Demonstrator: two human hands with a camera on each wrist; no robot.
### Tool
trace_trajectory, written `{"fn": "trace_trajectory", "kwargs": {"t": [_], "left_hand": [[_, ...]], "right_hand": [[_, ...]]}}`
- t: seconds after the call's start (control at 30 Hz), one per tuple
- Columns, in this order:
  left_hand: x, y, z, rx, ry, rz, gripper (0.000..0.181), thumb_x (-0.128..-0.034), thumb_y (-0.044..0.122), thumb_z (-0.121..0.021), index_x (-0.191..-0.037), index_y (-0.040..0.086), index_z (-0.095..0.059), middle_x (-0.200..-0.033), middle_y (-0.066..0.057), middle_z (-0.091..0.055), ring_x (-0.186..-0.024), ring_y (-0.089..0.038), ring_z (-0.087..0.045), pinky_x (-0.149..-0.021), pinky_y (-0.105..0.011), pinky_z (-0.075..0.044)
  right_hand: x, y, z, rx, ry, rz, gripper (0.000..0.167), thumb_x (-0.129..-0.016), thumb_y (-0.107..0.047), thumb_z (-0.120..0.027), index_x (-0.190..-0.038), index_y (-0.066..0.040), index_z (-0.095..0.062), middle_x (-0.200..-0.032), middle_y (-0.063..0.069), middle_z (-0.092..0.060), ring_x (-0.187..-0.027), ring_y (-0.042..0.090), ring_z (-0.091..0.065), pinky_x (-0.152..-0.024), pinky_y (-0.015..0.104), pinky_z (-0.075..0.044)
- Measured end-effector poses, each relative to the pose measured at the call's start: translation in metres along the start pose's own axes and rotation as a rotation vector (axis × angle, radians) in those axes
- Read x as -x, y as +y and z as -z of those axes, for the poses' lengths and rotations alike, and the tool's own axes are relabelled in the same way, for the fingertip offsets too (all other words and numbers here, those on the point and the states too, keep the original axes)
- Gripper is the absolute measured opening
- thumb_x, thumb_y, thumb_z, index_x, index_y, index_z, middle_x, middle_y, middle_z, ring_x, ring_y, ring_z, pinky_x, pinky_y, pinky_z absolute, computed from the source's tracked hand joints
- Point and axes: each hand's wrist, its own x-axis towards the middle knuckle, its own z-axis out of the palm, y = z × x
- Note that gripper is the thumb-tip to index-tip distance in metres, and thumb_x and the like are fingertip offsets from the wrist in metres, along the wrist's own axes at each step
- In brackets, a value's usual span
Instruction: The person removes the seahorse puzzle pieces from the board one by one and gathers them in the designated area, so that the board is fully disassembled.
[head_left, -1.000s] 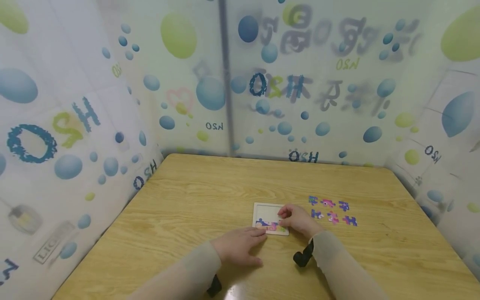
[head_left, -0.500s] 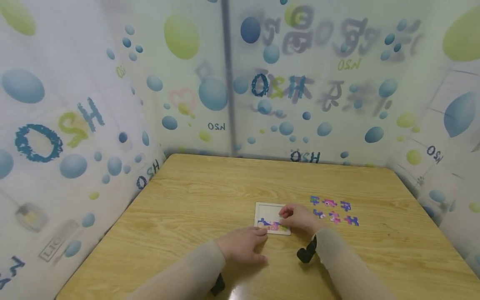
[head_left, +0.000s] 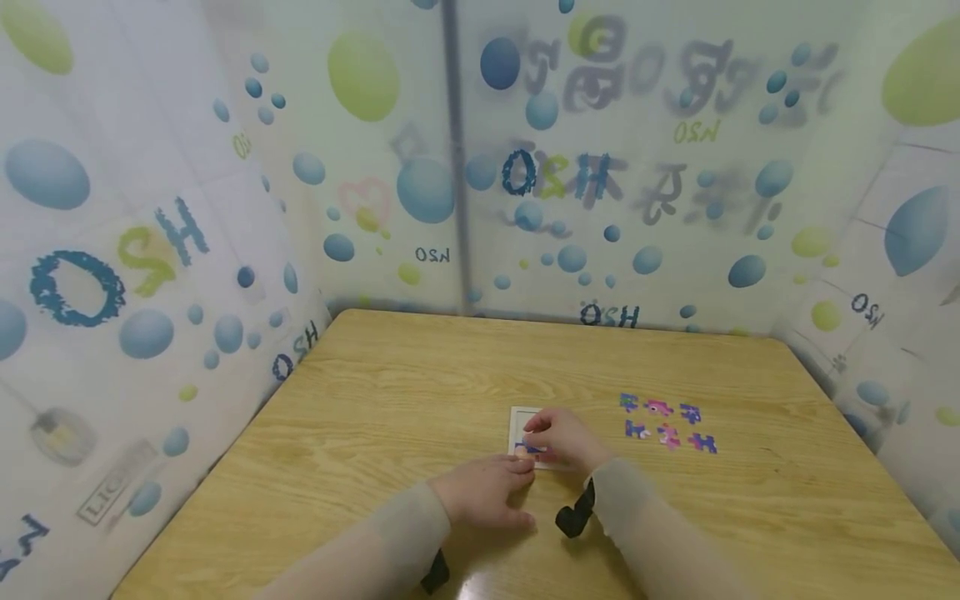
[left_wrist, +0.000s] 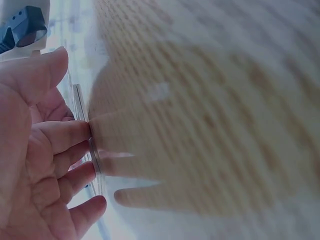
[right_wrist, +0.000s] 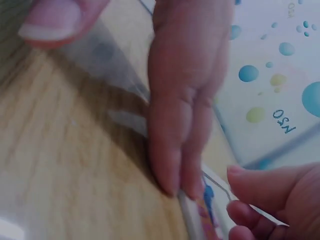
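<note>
A small white puzzle tray (head_left: 516,423) lies flat on the table, with a row of colourful jigsaw pieces (head_left: 522,451) along its near side. My left hand (head_left: 483,493) rests its extended fingertips on the tray's near left edge; the left wrist view shows those fingers (left_wrist: 70,135) against the thin tray edge (left_wrist: 96,162). Over the tray, my right hand (head_left: 566,440) hides its right part. Bent fingers and thumb of the right hand (right_wrist: 270,195) stand apart in the right wrist view, beside the tray rim (right_wrist: 189,215), and no piece shows between them.
Several loose jigsaw pieces (head_left: 667,436) lie in two rows to the right of the tray. The wooden table (head_left: 390,375) meets patterned curtains (head_left: 570,283) at the back and sides. Black straps (head_left: 576,512) sit at both wrists.
My right hand has shifted left across the tray, from its right side to over its middle. The left hand stays at the near edge, and the loose pieces lie as before.
</note>
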Motion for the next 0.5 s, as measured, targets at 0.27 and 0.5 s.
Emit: {"fn": "trace_trajectory", "kwargs": {"t": [0.27, 0.5], "left_hand": [[0.000, -0.002, -0.001, -0.027, -0.002, -0.017, 0.072, -0.0919, 0.058, -0.050, -0.144, 0.009, -0.045, -0.153, -0.002, -0.034, -0.141, -0.018, -0.030, -0.114, -0.028, -0.026], [0.003, -0.005, 0.001, -0.072, 0.000, -0.059, 0.072, -0.0915, 0.057, -0.052, -0.145, 0.010, -0.044, -0.154, -0.003, -0.032, -0.141, -0.019, -0.029, -0.113, -0.036, -0.028]], "right_hand": [[-0.003, 0.005, -0.011, 0.085, 0.070, 0.037, 0.017, -0.080, -0.006, -0.076, -0.094, -0.005, -0.067, -0.081, 0.005, -0.060, -0.070, 0.017, -0.056, -0.061, 0.025, -0.050], [-0.004, 0.005, -0.013, 0.162, 0.083, 0.051, 0.018, -0.077, -0.009, -0.079, -0.091, -0.007, -0.067, -0.079, 0.002, -0.060, -0.071, 0.015, -0.054, -0.062, 0.024, -0.047]]}}
